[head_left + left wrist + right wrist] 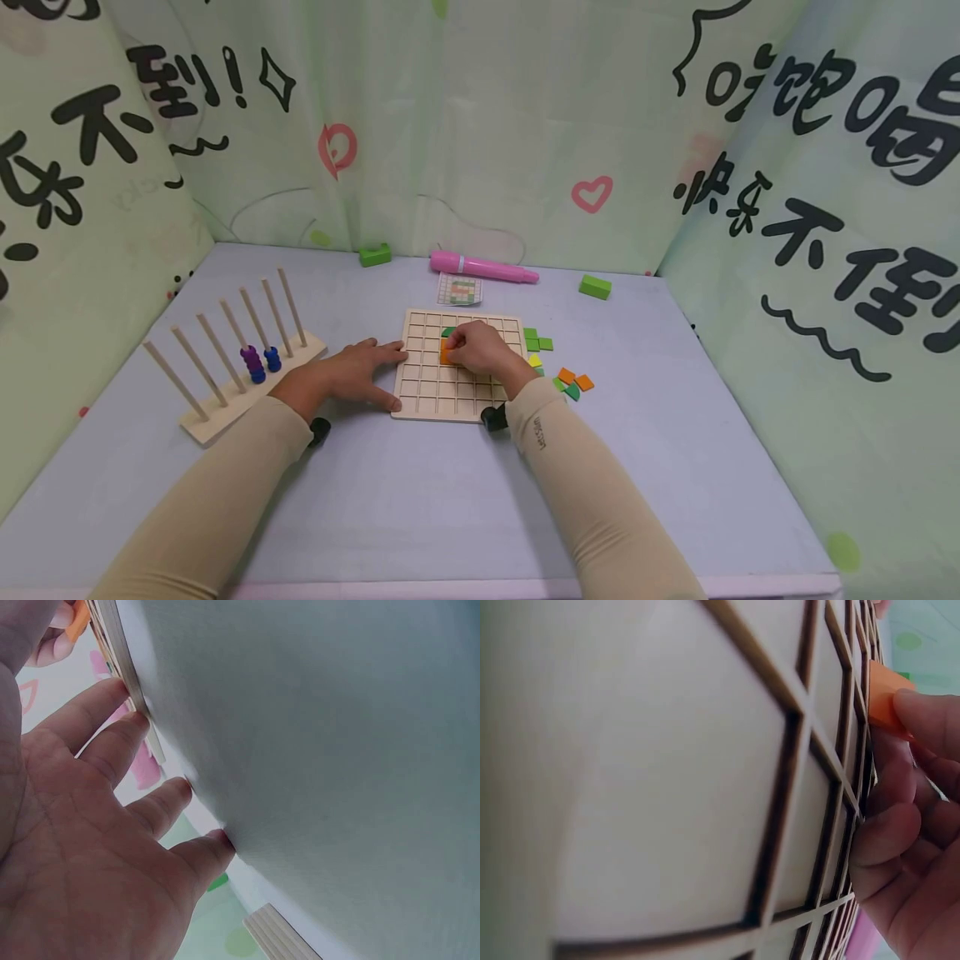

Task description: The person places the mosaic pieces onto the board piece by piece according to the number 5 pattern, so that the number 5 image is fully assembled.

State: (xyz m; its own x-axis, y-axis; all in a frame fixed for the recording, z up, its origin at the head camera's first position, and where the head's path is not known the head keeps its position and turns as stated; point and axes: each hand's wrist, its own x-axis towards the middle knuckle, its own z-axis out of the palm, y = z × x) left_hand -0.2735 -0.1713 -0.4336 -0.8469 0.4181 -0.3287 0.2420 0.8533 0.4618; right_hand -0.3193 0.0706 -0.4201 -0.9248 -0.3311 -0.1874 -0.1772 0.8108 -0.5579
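**Fig. 1. Orange tile held over the grid board, board steadied from its left edge**

From my remote station I read the scene as follows. The grid board (459, 367) lies flat near the middle of the counter (420, 500). My left hand (352, 379) rests palm-down with straight, spread fingers (112, 742) against the board's left edge; this grip is open and holds nothing, and I judge it serves to keep the board from sliding. My right hand (480, 350) sits over the board's centre cells, its fingers (922, 720) curled and pinching an orange tile (885, 697). In the right wrist view the tile sits at the fingertips, just above the grid ribs, tilted rather than seated flat in a cell. A green tile (447, 332) already lies in the board just beyond the hand.

Loose tiles (566, 379), green, yellow and orange, lie off the board's right edge, within the right hand's reach. A pattern card (459, 290) and pink marker (483, 267) lie toward the counter's far edge; a peg rack (240, 358) with beads stands toward the left edge.
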